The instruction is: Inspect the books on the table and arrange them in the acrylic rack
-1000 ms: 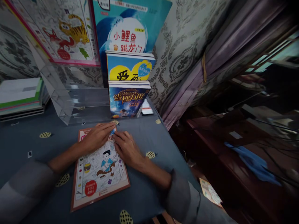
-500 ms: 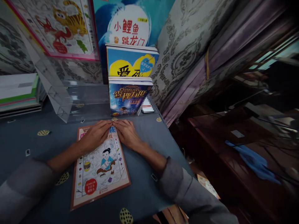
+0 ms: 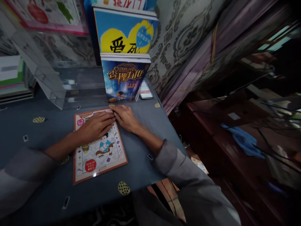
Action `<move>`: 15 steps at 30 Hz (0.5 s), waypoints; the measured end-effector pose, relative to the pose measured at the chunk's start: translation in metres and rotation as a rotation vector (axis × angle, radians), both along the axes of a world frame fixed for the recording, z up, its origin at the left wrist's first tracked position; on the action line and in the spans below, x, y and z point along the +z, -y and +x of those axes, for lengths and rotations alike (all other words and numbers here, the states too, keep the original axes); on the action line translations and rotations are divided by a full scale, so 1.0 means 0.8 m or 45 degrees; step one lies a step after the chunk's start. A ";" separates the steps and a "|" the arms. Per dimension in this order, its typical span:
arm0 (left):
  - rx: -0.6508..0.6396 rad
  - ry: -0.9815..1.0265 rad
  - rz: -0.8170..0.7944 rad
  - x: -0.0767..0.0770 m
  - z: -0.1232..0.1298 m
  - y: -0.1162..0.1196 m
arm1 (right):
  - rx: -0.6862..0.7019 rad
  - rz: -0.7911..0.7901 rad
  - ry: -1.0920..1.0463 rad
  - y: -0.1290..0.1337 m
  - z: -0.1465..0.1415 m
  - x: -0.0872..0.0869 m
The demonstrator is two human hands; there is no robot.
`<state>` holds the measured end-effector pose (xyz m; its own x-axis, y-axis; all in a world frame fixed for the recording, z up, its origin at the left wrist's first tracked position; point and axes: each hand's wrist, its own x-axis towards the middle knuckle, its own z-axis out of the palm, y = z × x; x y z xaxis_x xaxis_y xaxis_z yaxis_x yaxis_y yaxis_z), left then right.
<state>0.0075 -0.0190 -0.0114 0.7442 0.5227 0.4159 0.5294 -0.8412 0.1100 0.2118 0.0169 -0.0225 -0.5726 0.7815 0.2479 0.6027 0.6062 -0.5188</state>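
Left hand [image 3: 97, 125] open, palm down across book [image 3: 105, 160]; right hand [image 3: 125, 118] open, loosely bent, fingers at book's top right corner; nothing gripped; book flat near desk's [image 3: 58, 185] front edge

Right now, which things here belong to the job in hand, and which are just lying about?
In the job:
orange-bordered book, lying flat
left grip, over it
right grip, at its top right corner

Seemingly just around:
upright blue books
stacked books, left
crumpled blue cloth

Right in front of me, a thin, rectangular, glossy paper book [image 3: 100, 158] with a reddish-brown border lies closed, cover up, flat, slightly askew on the blue-grey patterned tablecloth [image 3: 150, 119].
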 end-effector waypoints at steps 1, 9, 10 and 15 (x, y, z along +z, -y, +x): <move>-0.017 -0.008 -0.009 0.002 0.001 0.006 | -0.006 -0.005 0.003 0.001 0.000 0.001; -0.177 -0.004 -0.148 0.015 0.011 0.057 | -0.018 -0.001 0.080 0.006 0.000 0.007; -0.197 -0.004 -0.164 0.016 0.012 0.063 | -0.018 0.002 0.090 0.007 0.000 0.007; -0.290 -0.003 -0.233 0.019 0.016 0.093 | -0.030 0.025 0.131 0.007 -0.001 0.005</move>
<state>0.0207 -0.0932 0.0039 0.8519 0.4081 0.3281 0.3293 -0.9047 0.2702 0.2107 0.0109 -0.0185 -0.5770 0.7907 0.2044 0.6664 0.6005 -0.4419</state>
